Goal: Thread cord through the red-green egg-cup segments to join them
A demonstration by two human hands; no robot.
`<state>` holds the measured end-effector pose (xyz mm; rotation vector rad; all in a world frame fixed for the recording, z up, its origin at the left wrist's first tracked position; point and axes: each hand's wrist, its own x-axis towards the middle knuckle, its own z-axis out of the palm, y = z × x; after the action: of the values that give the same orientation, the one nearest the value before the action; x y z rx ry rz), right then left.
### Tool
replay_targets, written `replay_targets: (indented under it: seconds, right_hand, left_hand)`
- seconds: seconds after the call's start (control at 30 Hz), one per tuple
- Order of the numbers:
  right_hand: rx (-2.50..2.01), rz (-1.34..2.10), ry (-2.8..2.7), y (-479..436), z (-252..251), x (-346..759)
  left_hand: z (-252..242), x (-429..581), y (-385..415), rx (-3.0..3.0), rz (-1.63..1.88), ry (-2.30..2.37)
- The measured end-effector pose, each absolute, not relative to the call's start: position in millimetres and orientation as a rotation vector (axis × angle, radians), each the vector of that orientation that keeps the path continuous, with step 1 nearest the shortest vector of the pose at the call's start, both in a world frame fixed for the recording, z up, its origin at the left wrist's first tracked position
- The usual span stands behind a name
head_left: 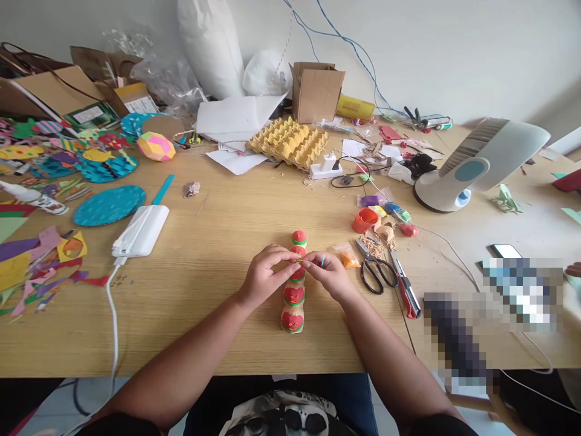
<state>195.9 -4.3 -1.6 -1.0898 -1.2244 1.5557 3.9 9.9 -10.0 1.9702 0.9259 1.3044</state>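
Observation:
A row of several small rounded pieces [293, 295], red with green rims, beige bases and little yellow details, lies on the wooden table. Above its middle, the fingertips of my left hand [267, 272] and my right hand [329, 275] meet in a pinch. Between them is a tiny yellow-green piece [299, 260], too small to name. A thin blue stick [323, 260] pokes up from the fingers of my right hand. Close by on the right lie a small bag of orange material [347, 255], black-handled scissors [377, 269] and a red-and-grey utility knife [405, 284].
A white power bank [144, 231] with a cable lies left, near a blue disc [109, 204] and paper scraps [43, 266]. Farther back are a yellow egg tray [290, 142], a cardboard box [316, 94] and a white fan [481, 160]. Another person's hand [574, 269] shows far right.

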Motion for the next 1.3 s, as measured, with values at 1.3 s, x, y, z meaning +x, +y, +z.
replay_targets:
  seconds: [1.3]
  right_hand:
    - [-1.073, 1.528, -1.31, -2.1, -7.1, 201.2]
  left_hand:
    - [-9.5, 1.7, 11.9, 2.186, 1.389, 0.87]
